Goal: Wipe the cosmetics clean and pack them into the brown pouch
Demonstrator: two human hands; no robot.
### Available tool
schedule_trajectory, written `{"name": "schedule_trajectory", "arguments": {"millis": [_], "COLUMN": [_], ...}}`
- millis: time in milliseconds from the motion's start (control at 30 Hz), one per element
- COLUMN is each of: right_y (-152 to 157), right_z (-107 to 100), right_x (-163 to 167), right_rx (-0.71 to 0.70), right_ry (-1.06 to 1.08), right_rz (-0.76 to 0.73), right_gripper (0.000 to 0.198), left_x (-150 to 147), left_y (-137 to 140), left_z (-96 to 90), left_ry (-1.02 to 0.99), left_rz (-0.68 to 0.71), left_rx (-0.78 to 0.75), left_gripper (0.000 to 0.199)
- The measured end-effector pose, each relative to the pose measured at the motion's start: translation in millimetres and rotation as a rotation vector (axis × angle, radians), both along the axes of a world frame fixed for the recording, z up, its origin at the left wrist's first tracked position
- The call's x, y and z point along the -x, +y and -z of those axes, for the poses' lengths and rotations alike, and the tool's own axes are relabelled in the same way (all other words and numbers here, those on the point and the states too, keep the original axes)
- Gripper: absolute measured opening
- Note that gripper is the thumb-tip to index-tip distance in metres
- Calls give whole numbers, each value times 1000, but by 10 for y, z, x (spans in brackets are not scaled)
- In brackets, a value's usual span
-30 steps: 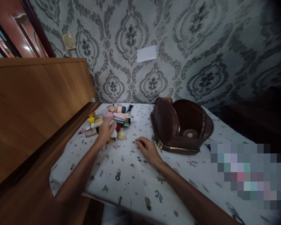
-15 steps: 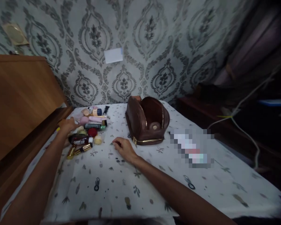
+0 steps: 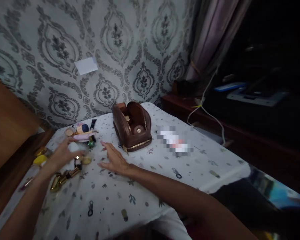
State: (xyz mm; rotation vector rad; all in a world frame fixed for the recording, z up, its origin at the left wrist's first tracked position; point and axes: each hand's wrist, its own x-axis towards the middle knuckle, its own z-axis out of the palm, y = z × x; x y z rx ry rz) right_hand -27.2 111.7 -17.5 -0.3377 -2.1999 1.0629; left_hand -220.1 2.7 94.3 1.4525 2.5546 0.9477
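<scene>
Patterned tablecloth [image 3: 145,186]: small jumbled cosmetics [image 3: 82,136].

Patterned tablecloth [image 3: 140,186], brown pouch [image 3: 132,128], scattered cosmetics [image 3: 82,133]

A home room; damask wallpaper [image 3: 130,50]; curtain [image 3: 210,36]; cosmetics [image 3: 82,133].

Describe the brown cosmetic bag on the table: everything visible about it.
The brown bag looks like glossy leather or imitation leather, rounded and dome-shaped, with gold-coloured zipper trim along its edges. It stands unzipped and spread open on the patterned tablecloth, showing a dark brown lining and a small round pale fitting low inside. Something small and pale shows near its top, too unclear to identify. It sits toward the far side of the table, near the wallpapered wall. Neither hand touches it; the right hand lies flat in front of it.
</scene>
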Motion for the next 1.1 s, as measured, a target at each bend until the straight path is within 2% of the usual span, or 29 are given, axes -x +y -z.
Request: {"name": "schedule_trajectory", "arguments": {"millis": [67, 167, 233, 333, 400, 500, 567, 633, 733, 800, 900, 1100], "right_y": [-27, -73, -97, -106, -96, -67, -48, -39, -48, -61, -72, -50], "right_z": [-30, -57, -63, -57, -47, -37, -41, -51, -59, -52, -29, 1], "right_x": [-44, -113, -159, -219, -244, -252, -242, -228, -209, -200, -193, -207], "right_rx": [-88, -164, -154, -61, 20, 141, 208, 220, 124, 55, 33, 50], "right_ry": [8, -3, -17, -14, 16, 52, 45, 13, -75, -135, -177, -154], "right_rz": [-72, -145, -147, -88, -39, 45, 53, 33, -11, 4, 38, 8], "right_gripper": [95, 86, 79, 73, 67, 52, 48, 47, 41, 39, 39, 39], "left_x": [-369, -701, -756, -708, -672, -681, -721, -770, -826, -844, -845, -820], "left_y": [20, 16, 13, 31, 58, 83, 71, 33, -42, -80, -105, -139], "left_z": [152, 319, 370, 415, 467, 597, 695, 776, 841, 845, 809, 741], "left_ry": [-212, -385, -411, -455, -409, -294, -244, -166, -31, 51, 186, 310], "left_rz": [111, 208, 223, 265, 237, 102, 59, 45, 29, 69, 216, 446], "left_rx": [67, 51, 18, -9, -82, -253, -326, -345, -369, -377, -324, -335], "left_gripper": [65, 68, 63, 51, 48, 45, 38, 32, 28, 23, 13, 17]}}
